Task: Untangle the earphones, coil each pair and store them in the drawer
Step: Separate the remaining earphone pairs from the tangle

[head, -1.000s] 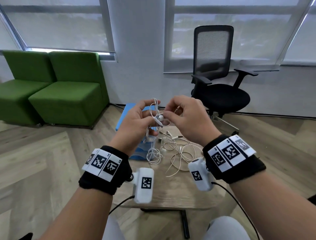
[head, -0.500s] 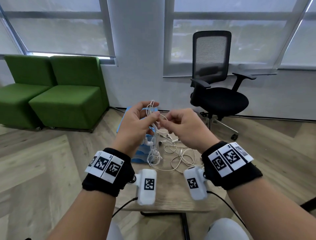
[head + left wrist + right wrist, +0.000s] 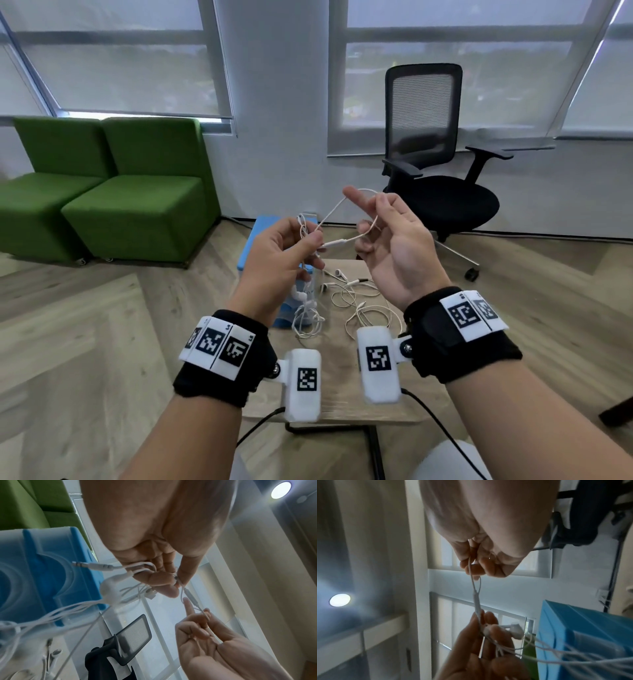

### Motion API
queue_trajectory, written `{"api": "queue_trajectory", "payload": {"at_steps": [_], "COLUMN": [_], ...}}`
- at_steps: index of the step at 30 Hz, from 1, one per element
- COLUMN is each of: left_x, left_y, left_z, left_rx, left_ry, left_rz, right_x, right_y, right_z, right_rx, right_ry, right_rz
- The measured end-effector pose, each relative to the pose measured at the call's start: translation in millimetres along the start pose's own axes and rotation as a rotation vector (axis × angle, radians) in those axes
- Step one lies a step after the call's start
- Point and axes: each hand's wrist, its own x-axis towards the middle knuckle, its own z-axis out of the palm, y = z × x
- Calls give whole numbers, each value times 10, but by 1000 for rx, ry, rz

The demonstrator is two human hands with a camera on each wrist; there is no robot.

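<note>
Left hand (image 3: 284,253) pinches the earphone bundle (image 3: 305,308) by its inline remote (image 3: 335,244) — the cord (image 3: 342,205) runs up-right, looped over the right hand's (image 3: 394,246) half-curled fingers; a second pair (image 3: 359,298) lies on the table (image 3: 342,404) below, nearer the right hand.

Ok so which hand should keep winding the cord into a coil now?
Probably the right hand: the cord already loops over its raised fingers, while the left hand pinches the bundle by the inline remote, anchoring it.

green sofa seats (image 3: 113,192) left, black office chair (image 3: 435,164) right, by windows.
</note>
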Motion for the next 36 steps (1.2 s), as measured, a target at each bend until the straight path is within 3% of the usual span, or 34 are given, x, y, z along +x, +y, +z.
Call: {"api": "queue_trajectory", "payload": {"at_steps": [3, 7, 9, 11, 13, 15, 19, 22, 26, 29, 34, 36], "left_x": [-6, -13, -9, 5, 9, 2, 18, 43, 9, -6, 9, 7], "left_y": [-7, 12, 20, 14, 2, -6, -8, 4, -7, -13, -29, -19], "left_z": [8, 10, 3, -8, -9, 10, 56, 20, -42, -51, 16, 38], "left_rx": [7, 58, 79, 104, 148, 190, 270, 285, 272, 241, 265, 274], "left_ry": [17, 34, 42, 45, 32, 9, -32, -30, -11, 12, 8, 7], "left_rz": [-4, 4, 10, 17, 28, 41, 65, 53, 44, 51, 79, 93], "right_x": [4, 66, 98, 78, 28, -7, 8, 118, 237, 265, 66, 17], "right_y": [24, 121, 171, 198, 227, 199, 184, 163, 107, 120, 141, 177], "right_z": [-23, -141, -238, -302, -311, -245, -108, -202, -446, -591, -280, -152], "right_rx": [-178, -654, -944, -1223, -1350, -1361, -1385, -1228, -959, -1056, -1204, -1256], "right_ry": [80, 236, 234, 160, 139, 69, -252, -130, 229, 296, -124, -206], "right_rz": [-86, -232, -137, 59, 80, -77, -291, -246, -139, -157, -310, -377]}}
